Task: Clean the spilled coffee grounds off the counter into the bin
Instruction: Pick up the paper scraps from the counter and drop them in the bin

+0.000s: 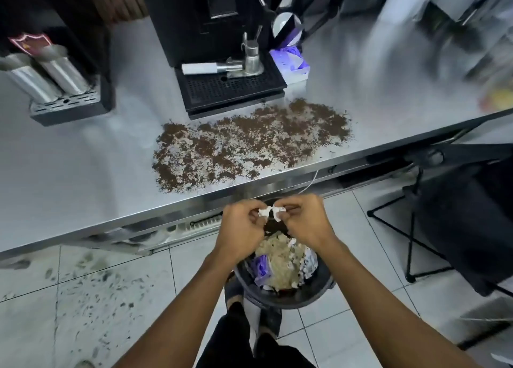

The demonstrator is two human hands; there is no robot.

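Brown coffee grounds (249, 142) lie scattered in a wide patch on the steel counter (83, 178), reaching almost to its front edge. Below the counter stands a black bin (288, 298) on the tiled floor, filled with crumpled paper and purple wrappers. My left hand (241, 231) and my right hand (308, 220) are together above the bin, both pinching a small crumpled white tissue (270, 210) between their fingertips. Dark bits show under the tissue, over the bin.
A black coffee machine with a drip tray (230, 89) and a portafilter (213, 68) stands behind the grounds. A purple tissue box (291, 62) sits beside it. Steel cups (41, 76) are at left. A black folding stand (444, 214) is at right.
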